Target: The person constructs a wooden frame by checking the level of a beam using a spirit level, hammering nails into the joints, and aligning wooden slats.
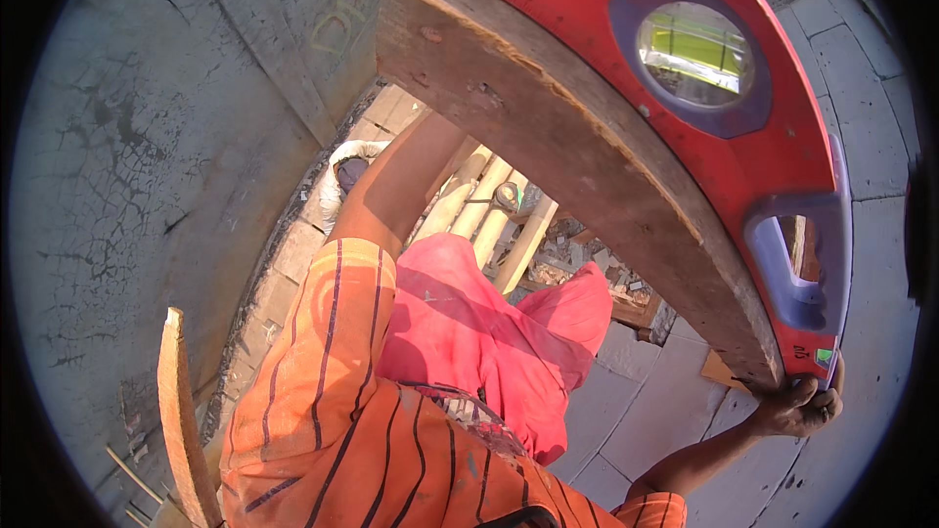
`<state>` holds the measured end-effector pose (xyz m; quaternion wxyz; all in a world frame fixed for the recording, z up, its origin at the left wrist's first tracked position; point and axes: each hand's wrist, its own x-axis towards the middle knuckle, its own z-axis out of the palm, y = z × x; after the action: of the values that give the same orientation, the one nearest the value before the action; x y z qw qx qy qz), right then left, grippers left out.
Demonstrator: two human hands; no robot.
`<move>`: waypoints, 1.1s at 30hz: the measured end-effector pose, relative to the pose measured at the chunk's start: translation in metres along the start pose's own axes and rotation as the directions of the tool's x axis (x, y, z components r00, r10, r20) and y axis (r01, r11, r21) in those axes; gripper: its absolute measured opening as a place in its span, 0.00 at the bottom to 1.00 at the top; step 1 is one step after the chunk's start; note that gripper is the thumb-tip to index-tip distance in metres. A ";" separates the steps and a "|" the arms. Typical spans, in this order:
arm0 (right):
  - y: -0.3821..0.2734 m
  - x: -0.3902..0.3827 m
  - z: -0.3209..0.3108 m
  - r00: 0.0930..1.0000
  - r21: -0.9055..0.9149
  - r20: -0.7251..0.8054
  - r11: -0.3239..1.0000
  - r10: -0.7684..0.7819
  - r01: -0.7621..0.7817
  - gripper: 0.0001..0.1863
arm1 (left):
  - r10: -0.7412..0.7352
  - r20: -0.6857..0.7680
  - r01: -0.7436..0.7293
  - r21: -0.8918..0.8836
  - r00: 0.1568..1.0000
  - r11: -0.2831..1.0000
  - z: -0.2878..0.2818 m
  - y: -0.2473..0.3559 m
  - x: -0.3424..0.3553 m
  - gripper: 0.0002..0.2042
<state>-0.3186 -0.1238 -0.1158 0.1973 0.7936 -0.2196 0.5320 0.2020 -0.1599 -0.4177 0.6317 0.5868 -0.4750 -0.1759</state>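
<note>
Head view: red spirit level lying along a wooden plank, from upper centre to lower right of the frame. Right hand, lower right: fingers pinching the level's end beside the plank. Left forearm passes behind the plank, hiding the left hand; its fingers' state cannot be told.

Head-worn L cam, fisheye, facing down, close
</note>
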 end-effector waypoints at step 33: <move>-0.019 0.007 0.005 0.997 0.085 -0.009 0.994 0.076 -0.075 0.31 | -0.375 -0.153 0.337 -0.228 0.914 0.913 -0.005 -0.024 -0.060 0.23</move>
<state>-0.3018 -0.1116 -0.1123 0.1448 0.7892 -0.2255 0.5525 0.1853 -0.1162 -0.4620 0.6869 0.6125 -0.2761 -0.2769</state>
